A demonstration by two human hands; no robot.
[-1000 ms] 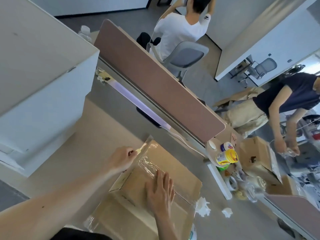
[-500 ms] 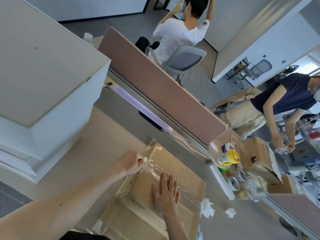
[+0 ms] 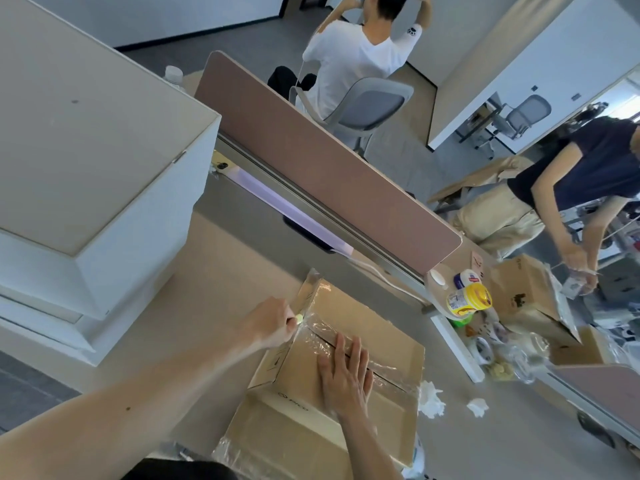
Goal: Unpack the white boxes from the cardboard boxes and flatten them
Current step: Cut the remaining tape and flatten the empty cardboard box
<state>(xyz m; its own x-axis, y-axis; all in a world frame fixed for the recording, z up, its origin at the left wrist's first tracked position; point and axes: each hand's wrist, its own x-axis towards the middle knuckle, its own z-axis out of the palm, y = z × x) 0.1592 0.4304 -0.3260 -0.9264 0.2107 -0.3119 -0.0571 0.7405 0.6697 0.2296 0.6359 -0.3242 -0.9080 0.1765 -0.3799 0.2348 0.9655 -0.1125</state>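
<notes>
Cardboard box (image 3: 381, 337), crinkled glossy tape (image 3: 318, 328) under flat right hand (image 3: 344, 379); left hand (image 3: 272, 322) tight round pale tool (image 3: 298, 319).

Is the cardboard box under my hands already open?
No, clear tape runs along the closed flaps of the cardboard box beneath the right hand.

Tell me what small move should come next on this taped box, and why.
Probably draw the small tool in the left hand along the taped seam of the cardboard box, stopping short of the right hand. The flaps are shut under clear tape, the tool's tip sits at the seam's far end, and the right hand presses flat across the seam.
</notes>
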